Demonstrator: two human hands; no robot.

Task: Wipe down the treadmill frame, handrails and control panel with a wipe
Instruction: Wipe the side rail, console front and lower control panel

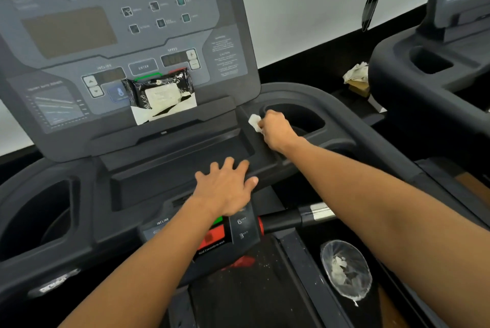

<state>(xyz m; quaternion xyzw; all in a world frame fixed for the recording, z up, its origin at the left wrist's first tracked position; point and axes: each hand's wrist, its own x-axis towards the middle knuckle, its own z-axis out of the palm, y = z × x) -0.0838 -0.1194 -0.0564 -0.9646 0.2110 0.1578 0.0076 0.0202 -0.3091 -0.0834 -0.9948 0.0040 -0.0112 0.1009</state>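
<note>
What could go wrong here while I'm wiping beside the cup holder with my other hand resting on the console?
The left hand rests flat on the console edge just above the red stop button; a slip could press a control. The wipe pack leans on the control panel, covering some buttons, and may slide off if bumped. The right hand grips the wipe bunched small, so it may miss some of the surface.

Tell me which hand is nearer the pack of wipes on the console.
Right. The right hand, gripping a wipe, is just right of and below the pack of wipes; the left hand rests flat well below it.
</note>
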